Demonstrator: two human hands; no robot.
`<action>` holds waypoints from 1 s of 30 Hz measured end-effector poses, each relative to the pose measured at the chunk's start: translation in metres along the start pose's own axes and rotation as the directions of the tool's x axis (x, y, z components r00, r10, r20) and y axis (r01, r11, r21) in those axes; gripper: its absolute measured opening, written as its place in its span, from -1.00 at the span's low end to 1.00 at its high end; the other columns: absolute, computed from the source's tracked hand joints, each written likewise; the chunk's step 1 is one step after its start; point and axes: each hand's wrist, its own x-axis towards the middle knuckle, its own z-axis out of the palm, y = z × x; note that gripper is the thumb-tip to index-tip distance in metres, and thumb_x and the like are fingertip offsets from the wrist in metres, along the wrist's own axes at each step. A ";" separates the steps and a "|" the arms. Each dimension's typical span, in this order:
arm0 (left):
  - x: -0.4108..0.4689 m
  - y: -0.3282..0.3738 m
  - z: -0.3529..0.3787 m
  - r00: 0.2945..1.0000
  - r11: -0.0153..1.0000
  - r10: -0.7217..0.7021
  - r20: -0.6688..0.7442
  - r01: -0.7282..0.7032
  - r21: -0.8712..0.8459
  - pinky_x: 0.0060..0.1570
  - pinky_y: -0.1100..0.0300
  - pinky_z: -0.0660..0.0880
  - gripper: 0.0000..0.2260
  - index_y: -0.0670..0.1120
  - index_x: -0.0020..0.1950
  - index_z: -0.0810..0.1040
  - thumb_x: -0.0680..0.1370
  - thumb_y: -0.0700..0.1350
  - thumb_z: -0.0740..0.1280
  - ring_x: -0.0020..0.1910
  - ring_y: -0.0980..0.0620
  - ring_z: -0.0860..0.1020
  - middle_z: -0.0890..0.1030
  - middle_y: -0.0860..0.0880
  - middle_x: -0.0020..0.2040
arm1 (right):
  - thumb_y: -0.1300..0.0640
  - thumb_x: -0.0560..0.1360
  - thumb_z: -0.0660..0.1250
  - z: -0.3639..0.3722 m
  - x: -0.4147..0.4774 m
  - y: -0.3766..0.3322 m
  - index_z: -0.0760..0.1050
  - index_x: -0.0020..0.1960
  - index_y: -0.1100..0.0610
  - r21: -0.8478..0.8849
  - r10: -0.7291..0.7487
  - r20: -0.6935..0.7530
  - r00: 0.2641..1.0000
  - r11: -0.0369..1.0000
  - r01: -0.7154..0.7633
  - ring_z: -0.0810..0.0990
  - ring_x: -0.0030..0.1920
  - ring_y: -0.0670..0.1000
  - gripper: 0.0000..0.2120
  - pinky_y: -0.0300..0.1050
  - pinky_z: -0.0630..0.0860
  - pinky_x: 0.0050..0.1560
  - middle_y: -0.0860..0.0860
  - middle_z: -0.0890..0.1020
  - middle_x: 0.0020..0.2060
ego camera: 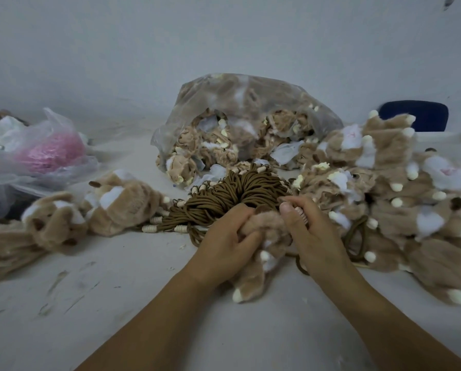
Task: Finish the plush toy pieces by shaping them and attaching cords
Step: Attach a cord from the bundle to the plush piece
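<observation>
Tabletop (111, 303), pale and scuffed, fills the lower view and meets a plain wall behind. At the back centre lies a large clear plastic bag (237, 97), its mouth open toward the viewer and spilling tan, inside-out plush shells with white and cream scraps. To the right, a heap of tan plush pieces (411, 199) with white patches and cream tips is stacked up to the frame edge, with a dark blue chair back (414, 119) behind it. On the left side of the table lie a few more plush pieces (122, 204), and behind them is a thin crumpled bag holding something pink (50, 153). In the middle, just beyond the hands, sits a thick bundle of brown cords (237, 194) threaded with pale beads.

Both bare forearms reach in from the bottom. The left hand (224, 242) and right hand (312, 231) meet at the centre, fingers curled tightly around one tan plush piece (253, 279) that rests on the table between them, its cream-tipped limbs pointing toward the viewer. A loose brown cord loop (357, 236) lies just beside the right hand.
</observation>
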 end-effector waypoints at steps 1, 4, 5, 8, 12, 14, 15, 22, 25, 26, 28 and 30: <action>0.001 0.001 0.000 1.000 1.000 0.019 -0.020 -0.019 0.000 -0.26 0.47 0.29 -0.71 0.22 -0.19 0.35 0.46 -0.20 0.28 -0.26 0.28 0.42 0.45 0.24 -0.23 | -0.22 0.46 0.20 0.000 0.000 0.000 0.48 -0.01 -0.19 -0.008 -0.006 0.009 1.000 1.000 0.006 0.53 -0.03 -0.30 -0.81 -0.49 0.40 -0.10 -0.22 0.60 -0.09; 0.001 0.000 0.001 0.998 0.999 0.049 -0.050 -0.049 0.003 -0.23 0.45 0.29 -0.74 0.16 -0.13 0.39 0.47 -0.24 0.27 -0.23 0.23 0.42 0.43 0.16 -0.21 | -0.04 0.51 0.30 0.004 0.001 0.003 0.49 -0.04 -0.13 -0.023 -0.033 0.056 0.998 0.999 0.034 0.55 -0.10 -0.26 -0.95 -0.48 0.42 -0.17 -0.25 0.59 -0.13; 0.001 -0.001 0.001 0.997 0.999 0.049 -0.053 -0.049 -0.005 -0.21 0.44 0.30 -0.79 0.09 -0.11 0.43 0.48 -0.25 0.28 -0.21 0.21 0.43 0.45 0.13 -0.19 | 0.00 0.51 0.31 0.005 0.001 0.004 0.49 -0.03 -0.13 -0.016 -0.047 0.060 0.997 0.999 0.048 0.55 -0.11 -0.27 -0.95 -0.49 0.41 -0.17 -0.26 0.58 -0.12; 0.001 -0.003 0.002 0.998 0.999 0.031 -0.060 -0.033 -0.041 -0.17 0.41 0.35 -0.86 -0.04 -0.04 0.51 0.49 -0.27 0.28 -0.15 0.15 0.48 0.49 0.10 -0.13 | 0.07 0.52 0.33 0.005 0.001 0.003 0.48 0.01 -0.16 -0.018 -0.082 0.086 0.993 0.996 0.084 0.52 -0.05 -0.30 -0.86 -0.52 0.37 -0.13 -0.24 0.57 -0.09; 0.002 0.001 -0.001 0.995 0.992 0.054 -0.081 -0.063 -0.108 -0.05 0.43 0.39 -0.76 0.07 0.06 0.48 0.50 -0.23 0.24 -0.05 0.21 0.51 0.53 0.11 -0.03 | 0.07 0.52 0.36 0.005 0.003 0.006 0.51 0.04 -0.12 -0.049 -0.045 0.121 0.992 0.997 0.052 0.51 -0.04 -0.28 -0.86 -0.52 0.36 -0.09 -0.14 0.59 -0.06; 0.002 0.003 -0.001 0.995 0.990 0.061 -0.083 -0.071 -0.121 0.00 0.41 0.40 -0.76 0.05 0.10 0.47 0.49 -0.20 0.21 0.00 0.21 0.51 0.54 0.06 0.02 | 0.08 0.52 0.35 0.006 0.004 0.008 0.54 -0.02 -0.03 0.013 0.019 0.111 0.994 1.000 -0.021 0.54 -0.19 -0.25 -0.95 -0.46 0.40 -0.20 -0.13 0.62 -0.18; 0.002 0.004 0.000 0.995 0.990 0.053 -0.081 -0.063 -0.126 0.01 0.42 0.40 -0.75 0.08 0.09 0.46 0.49 -0.21 0.21 0.01 0.21 0.51 0.54 0.07 0.03 | 0.10 0.52 0.35 0.006 0.003 0.008 0.53 -0.05 0.00 0.050 0.048 0.110 0.993 0.997 -0.054 0.52 -0.27 -0.24 -0.98 -0.43 0.41 -0.26 -0.14 0.61 -0.25; -0.001 0.009 0.000 0.993 0.947 -0.114 0.009 0.111 -0.303 -0.05 0.48 0.42 -0.82 0.22 0.07 0.50 0.51 0.20 0.27 0.04 0.29 0.57 0.60 0.30 0.02 | 0.27 0.47 0.38 0.006 0.003 0.000 0.40 -0.14 -0.07 -0.067 -0.124 0.034 0.992 0.990 0.126 0.46 -0.22 -0.22 -0.73 -0.45 0.36 -0.26 -0.10 0.51 -0.21; 0.000 0.011 0.000 0.992 0.930 -0.124 -0.006 0.114 -0.348 0.01 0.47 0.42 -0.89 0.15 0.08 0.59 0.56 0.04 0.36 0.06 0.28 0.59 0.64 0.23 0.02 | 0.33 0.44 0.37 0.008 0.001 -0.001 0.39 -0.14 -0.06 -0.121 -0.149 0.070 0.986 0.980 0.157 0.47 -0.17 -0.21 -0.70 -0.45 0.35 -0.22 -0.11 0.50 -0.20; 0.000 0.011 0.000 0.991 0.929 -0.134 -0.001 0.125 -0.349 0.00 0.47 0.43 -0.91 0.14 0.06 0.60 0.57 0.04 0.35 0.04 0.28 0.59 0.65 0.21 0.00 | 0.31 0.45 0.37 0.009 0.000 -0.001 0.40 -0.13 -0.05 -0.098 -0.131 0.075 0.989 0.986 0.138 0.47 -0.19 -0.22 -0.72 -0.45 0.36 -0.23 -0.11 0.51 -0.20; 0.000 0.011 -0.001 0.988 0.934 -0.154 -0.018 0.139 -0.328 -0.04 0.47 0.43 -0.88 0.12 0.01 0.61 0.55 0.09 0.32 -0.02 0.27 0.59 0.65 0.17 -0.04 | 0.23 0.47 0.37 0.008 -0.001 -0.002 0.42 -0.10 -0.06 -0.010 -0.085 0.070 0.994 0.996 0.086 0.49 -0.22 -0.25 -0.78 -0.45 0.40 -0.26 -0.15 0.53 -0.17; 0.000 0.010 -0.001 0.986 0.949 -0.157 -0.049 0.136 -0.285 -0.10 0.42 0.45 -0.81 0.02 -0.02 0.60 0.56 0.11 0.31 -0.08 0.21 0.59 0.63 0.08 -0.09 | 0.14 0.49 0.37 0.006 -0.001 -0.001 0.44 -0.06 -0.06 0.079 -0.046 0.059 0.997 0.996 0.041 0.53 -0.21 -0.26 -0.86 -0.46 0.42 -0.27 -0.19 0.56 -0.14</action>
